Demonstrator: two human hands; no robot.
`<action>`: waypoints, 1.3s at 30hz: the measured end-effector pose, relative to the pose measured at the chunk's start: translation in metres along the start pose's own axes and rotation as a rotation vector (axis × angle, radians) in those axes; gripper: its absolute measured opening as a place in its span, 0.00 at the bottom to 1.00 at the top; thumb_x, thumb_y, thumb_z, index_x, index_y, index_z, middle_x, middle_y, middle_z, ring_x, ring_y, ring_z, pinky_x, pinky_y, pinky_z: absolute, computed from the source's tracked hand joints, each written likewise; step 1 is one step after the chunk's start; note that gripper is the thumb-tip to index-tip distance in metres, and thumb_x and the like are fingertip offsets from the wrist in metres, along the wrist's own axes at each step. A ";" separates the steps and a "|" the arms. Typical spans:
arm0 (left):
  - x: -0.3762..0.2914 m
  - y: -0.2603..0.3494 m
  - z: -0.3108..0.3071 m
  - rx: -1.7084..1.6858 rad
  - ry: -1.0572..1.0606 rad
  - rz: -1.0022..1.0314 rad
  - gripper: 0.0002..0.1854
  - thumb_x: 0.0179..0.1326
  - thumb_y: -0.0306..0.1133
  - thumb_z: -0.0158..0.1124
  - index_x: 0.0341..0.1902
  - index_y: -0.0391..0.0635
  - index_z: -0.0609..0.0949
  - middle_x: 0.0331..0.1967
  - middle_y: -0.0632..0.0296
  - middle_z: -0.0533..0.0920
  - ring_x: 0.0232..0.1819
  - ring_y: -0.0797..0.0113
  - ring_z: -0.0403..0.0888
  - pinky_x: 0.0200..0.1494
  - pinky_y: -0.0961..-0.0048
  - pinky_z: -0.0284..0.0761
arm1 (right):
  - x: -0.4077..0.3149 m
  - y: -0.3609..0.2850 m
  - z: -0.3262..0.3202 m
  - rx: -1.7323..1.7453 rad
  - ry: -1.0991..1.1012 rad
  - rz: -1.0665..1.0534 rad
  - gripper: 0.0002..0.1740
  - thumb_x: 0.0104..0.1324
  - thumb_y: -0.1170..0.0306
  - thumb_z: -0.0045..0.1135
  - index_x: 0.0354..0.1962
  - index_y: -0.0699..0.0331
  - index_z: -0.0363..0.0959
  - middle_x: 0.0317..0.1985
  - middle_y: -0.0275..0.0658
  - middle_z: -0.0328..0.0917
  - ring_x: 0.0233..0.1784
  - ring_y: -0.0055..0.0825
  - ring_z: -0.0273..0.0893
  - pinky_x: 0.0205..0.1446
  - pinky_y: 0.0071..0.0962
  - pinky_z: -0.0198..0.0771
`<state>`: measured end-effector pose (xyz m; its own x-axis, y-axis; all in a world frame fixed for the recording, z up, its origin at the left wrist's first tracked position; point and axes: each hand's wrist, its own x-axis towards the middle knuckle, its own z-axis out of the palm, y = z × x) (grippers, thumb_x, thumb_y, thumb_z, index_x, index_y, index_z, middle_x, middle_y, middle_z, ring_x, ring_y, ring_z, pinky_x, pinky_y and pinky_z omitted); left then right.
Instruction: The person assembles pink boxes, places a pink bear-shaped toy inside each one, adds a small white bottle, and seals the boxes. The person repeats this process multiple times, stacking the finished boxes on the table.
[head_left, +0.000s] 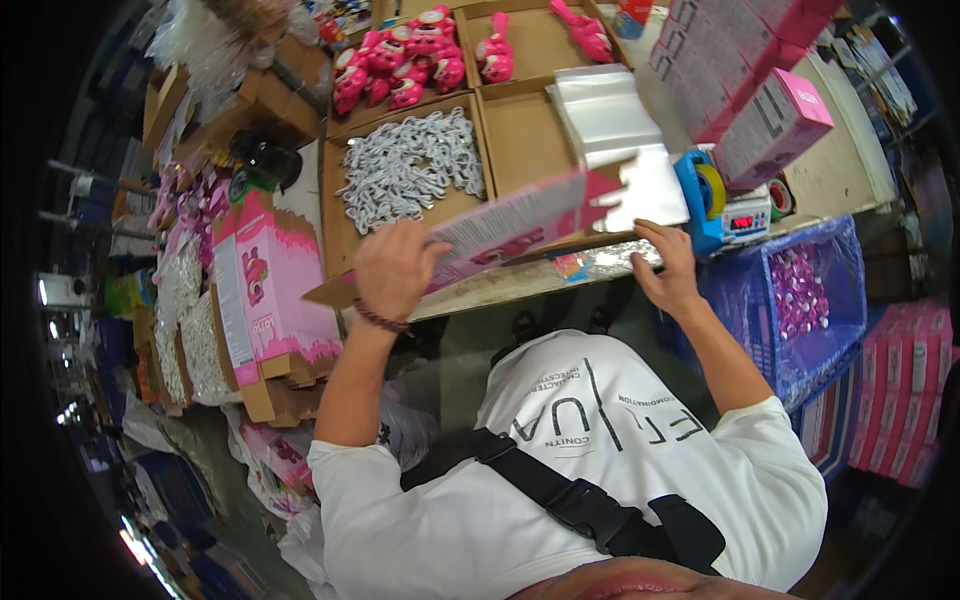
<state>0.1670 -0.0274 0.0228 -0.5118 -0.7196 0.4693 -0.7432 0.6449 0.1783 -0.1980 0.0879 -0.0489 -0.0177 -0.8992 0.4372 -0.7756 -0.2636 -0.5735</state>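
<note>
My left hand (397, 266) grips one end of a flattened pink printed carton (517, 225), which slants up to the right across the near edge of the cardboard trays. The carton's far end is blurred. My right hand (664, 262) is near the table edge, fingers apart, just below a stack of clear plastic bags (615, 112); it holds nothing that I can see. Beyond the carton, a cardboard tray holds a heap of white cord loops (412, 165). Pink bear-shaped figures (405, 56) lie in the trays at the back.
To the right stand a blue tape dispenser (697, 202), an upright pink box (776, 131) and a wall of stacked boxes (735, 60). A blue plastic crate (825, 360) with shiny purple pieces sits lower right. Flattened pink cartons (277, 292) are stacked at left.
</note>
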 end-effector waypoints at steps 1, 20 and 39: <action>-0.001 0.008 0.017 -0.045 -0.023 0.053 0.15 0.48 0.40 0.72 0.32 0.45 0.78 0.26 0.58 0.77 0.30 0.54 0.75 0.32 0.61 0.70 | -0.003 -0.003 0.003 -0.049 0.003 -0.020 0.27 0.52 0.76 0.62 0.52 0.67 0.71 0.56 0.48 0.74 0.56 0.47 0.73 0.60 0.39 0.65; -0.003 0.091 0.117 -0.143 -0.566 0.164 0.58 0.41 0.70 0.65 0.72 0.49 0.58 0.68 0.44 0.59 0.70 0.41 0.53 0.65 0.42 0.54 | -0.039 0.015 0.051 -0.071 0.087 0.331 0.11 0.55 0.61 0.68 0.27 0.58 0.77 0.26 0.33 0.77 0.37 0.34 0.72 0.46 0.36 0.61; 0.070 0.070 0.077 -1.373 -0.807 -0.185 0.70 0.28 0.55 0.84 0.73 0.44 0.51 0.64 0.52 0.65 0.67 0.55 0.63 0.69 0.60 0.58 | -0.003 0.020 0.015 1.188 -0.050 0.727 0.44 0.70 0.34 0.26 0.65 0.62 0.60 0.61 0.43 0.69 0.64 0.33 0.66 0.68 0.37 0.59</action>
<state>0.0459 -0.0524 0.0017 -0.8769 -0.4644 -0.1242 -0.1138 -0.0506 0.9922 -0.2042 0.0800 -0.0719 -0.1392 -0.9657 -0.2191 0.3919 0.1495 -0.9078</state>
